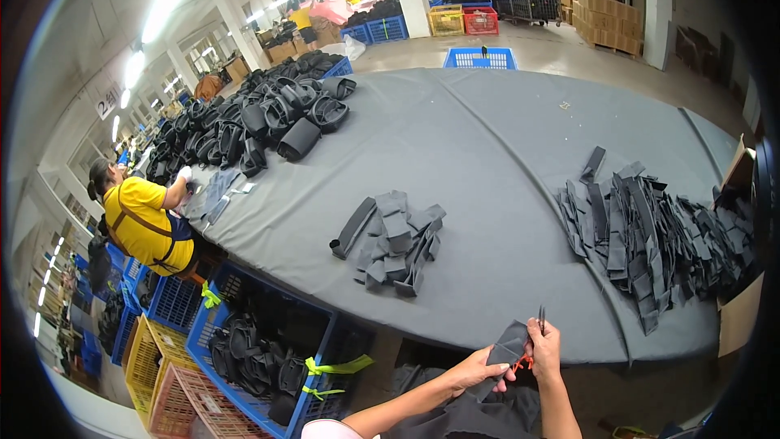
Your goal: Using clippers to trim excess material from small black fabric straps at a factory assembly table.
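Observation:
My left hand point(474, 371) pinches a dark grey fabric strip point(509, 342) at the near edge of the table. Close beside it, my right hand point(543, 348) is closed around a small pair of scissors point(542, 319). Their dark tip points up past the fingers, and orange handles show below, between the hands. Part of the strip lies behind my fingers, so whether the right hand also touches it I cannot tell. More dark fabric hangs below my hands. Ahead to the left lies a small pile of similar strips point(396, 236).
A large heap of strips point(642, 228) covers the table's right end, beside an open cardboard box point(741, 317). Black pouches point(244, 126) are piled far left, near a co-worker in yellow point(146, 223). Blue crate point(317, 341) with black pieces stands at the table's left front. The grey-covered table point(487, 195) has fabric ridges.

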### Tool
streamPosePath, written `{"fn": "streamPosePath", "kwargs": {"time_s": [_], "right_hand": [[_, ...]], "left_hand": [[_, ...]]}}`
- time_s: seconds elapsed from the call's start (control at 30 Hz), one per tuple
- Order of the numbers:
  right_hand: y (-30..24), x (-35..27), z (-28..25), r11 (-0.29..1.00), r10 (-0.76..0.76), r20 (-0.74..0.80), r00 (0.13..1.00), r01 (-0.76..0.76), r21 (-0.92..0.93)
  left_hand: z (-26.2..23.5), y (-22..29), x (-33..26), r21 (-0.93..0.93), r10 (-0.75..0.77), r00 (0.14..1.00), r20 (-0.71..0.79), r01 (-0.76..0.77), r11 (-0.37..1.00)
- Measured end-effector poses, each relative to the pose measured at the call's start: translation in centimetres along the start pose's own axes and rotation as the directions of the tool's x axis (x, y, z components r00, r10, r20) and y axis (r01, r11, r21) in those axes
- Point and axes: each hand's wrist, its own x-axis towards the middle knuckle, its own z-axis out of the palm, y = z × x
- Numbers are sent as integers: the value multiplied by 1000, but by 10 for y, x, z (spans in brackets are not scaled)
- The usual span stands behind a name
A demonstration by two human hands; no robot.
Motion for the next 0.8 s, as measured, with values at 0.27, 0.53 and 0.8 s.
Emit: {"fn": "streamPosePath", "kwargs": {"time_s": [0.27,0.53,0.8], "right_hand": [[-1,-4,5,1000,20,30,999,-19,-19],[-8,-4,10,996,-34,42,999,37,-81],[-8,-3,11,992,-24,22,999,27,-120]], "left_hand": [[-3,-3,-2,-6,21,999,-39,-21,1000],[-4,2,-3,37,20,997,-75,-18,999],[-6,2,-5,29,31,998,-64,-29,999]]}}
